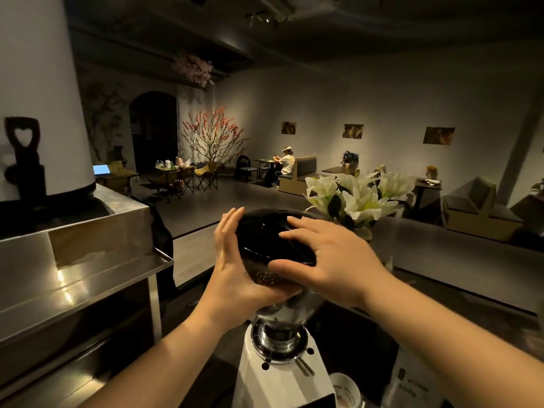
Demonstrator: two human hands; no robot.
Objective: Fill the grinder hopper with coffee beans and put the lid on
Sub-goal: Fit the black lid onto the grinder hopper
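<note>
Hopper (266, 275) braced at nine o'clock by left hand (232, 260), fingers straight, for steadiness. Lid (265, 234) pressed down from three o'clock by right hand (332, 257), fingers spread, likely for seating.

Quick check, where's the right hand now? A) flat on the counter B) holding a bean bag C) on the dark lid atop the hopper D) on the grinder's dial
C: the right hand lies spread on the dark lid atop the hopper, thumb at its front rim, while the left hand cups the hopper's side.
</note>
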